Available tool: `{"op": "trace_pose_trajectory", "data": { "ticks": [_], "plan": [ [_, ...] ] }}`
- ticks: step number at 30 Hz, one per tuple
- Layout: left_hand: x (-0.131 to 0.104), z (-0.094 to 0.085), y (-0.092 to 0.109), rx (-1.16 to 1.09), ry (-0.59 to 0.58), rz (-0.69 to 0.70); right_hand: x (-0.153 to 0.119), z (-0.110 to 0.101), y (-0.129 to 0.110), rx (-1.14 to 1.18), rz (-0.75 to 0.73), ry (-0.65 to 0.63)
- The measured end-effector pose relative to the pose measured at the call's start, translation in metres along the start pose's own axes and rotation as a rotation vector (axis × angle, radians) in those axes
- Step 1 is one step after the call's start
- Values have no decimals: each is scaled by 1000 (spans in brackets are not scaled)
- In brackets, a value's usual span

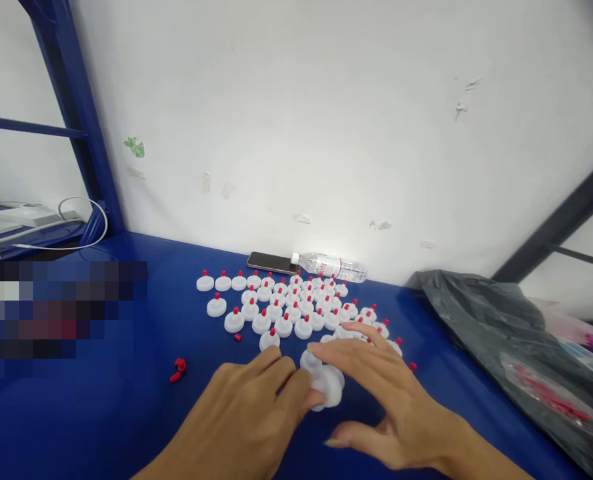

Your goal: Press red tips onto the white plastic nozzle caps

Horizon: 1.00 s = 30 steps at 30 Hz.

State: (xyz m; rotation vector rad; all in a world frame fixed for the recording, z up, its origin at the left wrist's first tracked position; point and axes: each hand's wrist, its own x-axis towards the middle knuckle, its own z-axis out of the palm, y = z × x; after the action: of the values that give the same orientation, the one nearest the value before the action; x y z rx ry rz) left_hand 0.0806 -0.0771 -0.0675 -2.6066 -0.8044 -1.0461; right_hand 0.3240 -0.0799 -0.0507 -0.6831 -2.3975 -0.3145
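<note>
My left hand (256, 407) is closed, thumb and fingers pinching a white translucent plastic cap (329, 387) low in the middle of the view. Part of the cap is hidden by the fingers, and more white plastic shows around it. Over it reaches my right hand (391, 400), thumb and fingers spread apart; its index fingertip lies at the cap's upper edge, and I cannot tell if it touches. Beyond both hands stand several round white caps with red tips, such as the nearest one (269, 341). Some are covered by my right fingers.
Loose red tips (179, 370) lie left on the blue table (141, 427). A phone (271, 263) and a clear water bottle (329, 265) rest against the wall. A dark plastic bag (481, 320) with a packet of red pieces (549, 392) is at right.
</note>
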Motion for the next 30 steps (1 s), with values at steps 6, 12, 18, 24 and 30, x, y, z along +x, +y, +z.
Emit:
{"op": "trace_pose_trajectory", "data": {
  "ticks": [6, 12, 18, 24, 30],
  "plan": [
    [-3, 12, 10, 11, -78, -32, 4, 3, -8, -1, -36, 49],
    [-9, -30, -26, -164, -119, -367, -3, -9, 22, -260, 43, 167],
    [1, -47, -69, 180, -401, -591, -6, 0, 37, -150, 274, 150],
    [1, -15, -62, 308, -729, -465, -7, 5, 28, -61, 246, 57],
    [-10, -7, -66, 402, -718, -381, -5, 2, 26, -67, 287, 29]
  ]
}}
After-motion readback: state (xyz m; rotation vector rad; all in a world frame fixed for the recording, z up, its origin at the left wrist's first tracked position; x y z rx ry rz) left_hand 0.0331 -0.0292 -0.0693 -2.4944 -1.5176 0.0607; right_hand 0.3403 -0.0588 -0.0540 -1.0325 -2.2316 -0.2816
